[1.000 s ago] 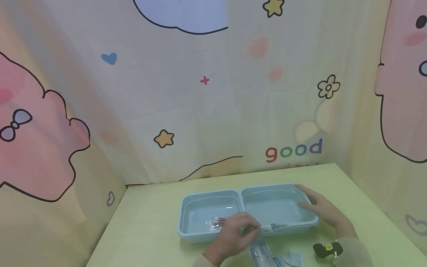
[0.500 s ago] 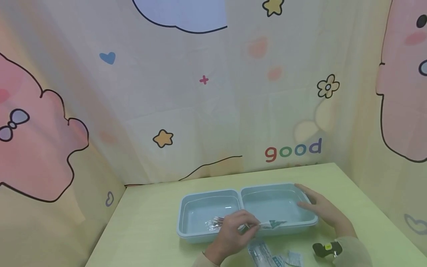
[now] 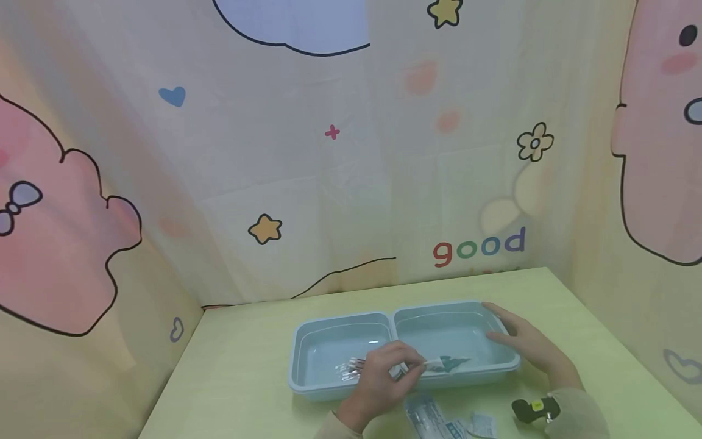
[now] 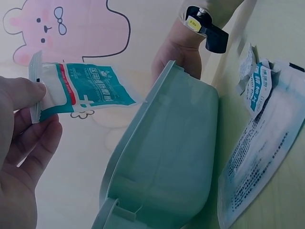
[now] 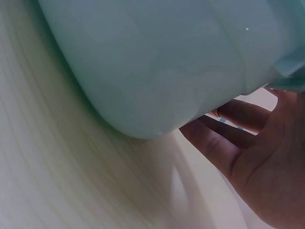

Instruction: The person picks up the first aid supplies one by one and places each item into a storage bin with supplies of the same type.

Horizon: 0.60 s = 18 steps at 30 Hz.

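My left hand [image 3: 384, 378] pinches the end of a small white-and-green printed sachet [image 4: 97, 86] between thumb and fingers. The sachet is held above the near rim of the right light-blue plastic basin [image 3: 450, 332], its free end pointing right. At the basin's right end, my right hand [image 3: 534, 347] grips the rim, thumb over the inner side and fingers along the outside. The left light-blue basin [image 3: 323, 335] adjoins it; I cannot tell whether they are joined. In the left one lie wrapped cotton swabs [image 3: 356, 366], partly hidden by my left hand.
On the pale yellow-green table [image 3: 230, 366], in front of the basins, lie a long clear-and-white package [image 3: 425, 414], a smaller blue-and-white packet [image 4: 259, 90] and a pale small packet [image 3: 482, 424]. A patterned curtain [image 3: 307, 183] encloses the back and sides.
My left hand has lifted the sachet slightly and shifted it a little away from me, over the right basin's rim. The right hand keeps its grip.
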Each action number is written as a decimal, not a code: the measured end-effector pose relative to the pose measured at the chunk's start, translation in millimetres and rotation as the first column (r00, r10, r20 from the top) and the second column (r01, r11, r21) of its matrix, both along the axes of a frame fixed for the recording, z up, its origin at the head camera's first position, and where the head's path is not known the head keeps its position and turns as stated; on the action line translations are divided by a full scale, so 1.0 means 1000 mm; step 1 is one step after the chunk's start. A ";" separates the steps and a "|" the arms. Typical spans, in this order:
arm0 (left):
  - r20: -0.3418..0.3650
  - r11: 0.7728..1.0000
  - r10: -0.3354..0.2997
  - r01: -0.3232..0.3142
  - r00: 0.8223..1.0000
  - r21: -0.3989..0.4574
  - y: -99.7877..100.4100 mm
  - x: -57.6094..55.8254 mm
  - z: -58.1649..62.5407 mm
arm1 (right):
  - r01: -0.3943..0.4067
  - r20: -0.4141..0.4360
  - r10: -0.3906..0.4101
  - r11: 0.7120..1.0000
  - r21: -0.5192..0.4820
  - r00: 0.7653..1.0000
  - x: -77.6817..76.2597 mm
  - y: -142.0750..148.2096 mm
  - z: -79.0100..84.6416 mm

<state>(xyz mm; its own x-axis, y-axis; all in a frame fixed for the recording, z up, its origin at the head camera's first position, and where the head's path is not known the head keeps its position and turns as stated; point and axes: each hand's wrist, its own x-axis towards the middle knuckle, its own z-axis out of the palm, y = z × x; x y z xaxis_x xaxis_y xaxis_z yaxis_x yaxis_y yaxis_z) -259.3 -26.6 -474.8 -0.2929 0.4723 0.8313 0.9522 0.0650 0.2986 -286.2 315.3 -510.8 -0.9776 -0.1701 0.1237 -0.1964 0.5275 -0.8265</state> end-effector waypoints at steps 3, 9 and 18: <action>-0.014 1.000 0.001 -0.001 1.000 0.006 0.001 -0.001 0.002 | -0.002 -0.001 0.002 1.000 -0.003 1.000 0.000 0.001 -0.001; -0.022 1.000 0.012 -0.012 1.000 -0.001 0.002 -0.005 0.008 | 0.001 -0.010 -0.001 1.000 0.004 1.000 0.000 0.000 0.001; 0.025 0.999 0.026 -0.025 0.999 -0.048 0.002 -0.010 0.006 | 0.008 0.012 -0.008 1.000 0.008 1.000 0.002 -0.001 0.002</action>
